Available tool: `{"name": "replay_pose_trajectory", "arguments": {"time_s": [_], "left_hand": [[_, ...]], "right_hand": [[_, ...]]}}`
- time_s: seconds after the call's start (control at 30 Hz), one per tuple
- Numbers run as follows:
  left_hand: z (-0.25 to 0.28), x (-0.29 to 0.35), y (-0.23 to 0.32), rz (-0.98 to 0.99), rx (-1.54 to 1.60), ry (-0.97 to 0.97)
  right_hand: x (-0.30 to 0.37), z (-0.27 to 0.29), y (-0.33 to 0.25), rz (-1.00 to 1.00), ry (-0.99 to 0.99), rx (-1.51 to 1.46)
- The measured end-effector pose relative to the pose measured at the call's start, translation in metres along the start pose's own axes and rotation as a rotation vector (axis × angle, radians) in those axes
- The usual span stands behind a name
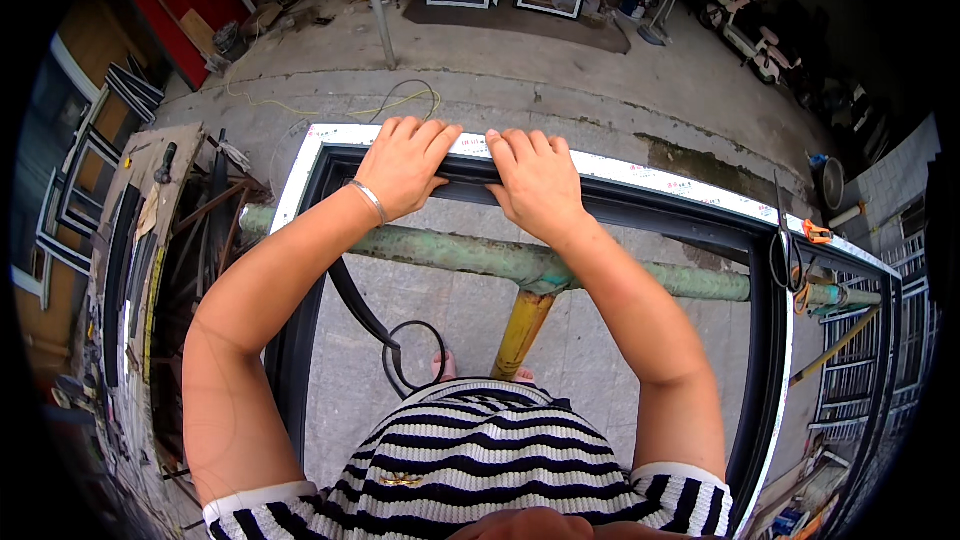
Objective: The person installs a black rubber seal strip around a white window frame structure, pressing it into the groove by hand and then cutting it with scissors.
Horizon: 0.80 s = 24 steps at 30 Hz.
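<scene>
A large black window frame, its outer face covered in white printed film, lies across a green pipe. My left hand, with a silver bracelet at the wrist, wraps its fingers over the far bar, thumb on the inner side. Close beside it, my right hand grips the same bar the same way. A black rubber strip hangs inside the frame near its left side and curls in a loop lower down. Whether the strip runs under my fingers is hidden.
Black-handled scissors and an orange tool rest on the frame at right. A yellow post holds up the pipe. A cluttered wooden bench stands at left. Ladders are at right; a scooter is farther back.
</scene>
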<state>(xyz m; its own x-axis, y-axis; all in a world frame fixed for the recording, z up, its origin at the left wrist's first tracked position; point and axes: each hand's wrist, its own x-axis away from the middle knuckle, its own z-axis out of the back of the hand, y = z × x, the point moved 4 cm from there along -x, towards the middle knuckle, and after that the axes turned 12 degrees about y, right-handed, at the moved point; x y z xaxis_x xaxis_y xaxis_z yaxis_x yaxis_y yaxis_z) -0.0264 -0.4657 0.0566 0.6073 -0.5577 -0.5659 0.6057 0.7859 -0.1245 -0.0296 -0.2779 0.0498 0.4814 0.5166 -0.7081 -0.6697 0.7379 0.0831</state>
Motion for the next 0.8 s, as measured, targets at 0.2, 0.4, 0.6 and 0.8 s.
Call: {"name": "replay_pose_trajectory", "arguments": {"time_s": [0.2, 0.4, 0.6, 0.8], "left_hand": [[-0.005, -0.002, -0.005, -0.019, -0.003, 0.049], [-0.015, 0.002, 0.008, 0.003, -0.125, 0.166], [-0.006, 0.006, -0.009, -0.118, -0.088, 0.077], [-0.003, 0.009, -0.014, -0.108, -0.048, 0.004]], "right_hand": [[0.001, 0.000, 0.003, -0.007, 0.042, 0.001], [0.000, -0.008, -0.007, -0.073, 0.011, 0.049], [0.008, 0.002, 0.007, 0.040, 0.082, 0.066], [0.017, 0.004, 0.015, -0.027, -0.011, 0.060]]}}
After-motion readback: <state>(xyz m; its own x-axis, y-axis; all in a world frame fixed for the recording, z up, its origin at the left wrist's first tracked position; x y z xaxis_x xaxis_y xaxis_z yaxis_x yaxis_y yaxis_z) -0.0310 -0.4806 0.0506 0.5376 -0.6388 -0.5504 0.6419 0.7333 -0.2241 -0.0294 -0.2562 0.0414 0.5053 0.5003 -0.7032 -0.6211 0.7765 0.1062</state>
